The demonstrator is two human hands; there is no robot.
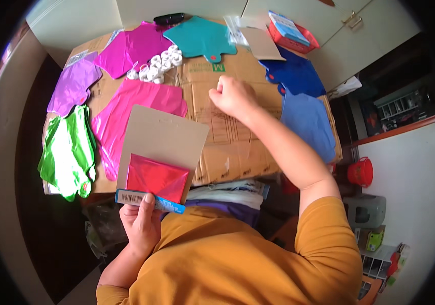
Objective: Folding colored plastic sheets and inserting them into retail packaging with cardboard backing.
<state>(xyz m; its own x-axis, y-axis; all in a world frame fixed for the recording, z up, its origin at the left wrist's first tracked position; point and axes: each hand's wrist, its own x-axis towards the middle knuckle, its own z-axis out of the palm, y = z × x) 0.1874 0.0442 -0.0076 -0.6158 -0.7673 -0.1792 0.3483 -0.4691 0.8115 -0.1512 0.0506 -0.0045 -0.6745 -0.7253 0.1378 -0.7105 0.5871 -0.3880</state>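
In my left hand (141,223) is a grey-beige backing card (164,129), pinched at its lower edge with the thumb on top. A folded red foil balloon (156,178) lies against the card, above a blue label strip (169,205) with a barcode. My right hand (233,96) is closed in a fist over the middle of a cardboard surface (217,142); whether anything is inside the fingers is hidden. Nearest the card, a pink foil balloon (141,99) lies flat, partly covered by it. Small white ribbon rolls (159,66) are heaped left of my right hand.
Flat foil balloons ring the cardboard: green (67,152), lilac (75,84), magenta (133,48), teal (199,38), dark blue (298,73) and light blue (306,124). A red basket (298,43) with packets sits at the far right corner. White cabinets (182,10) stand behind.
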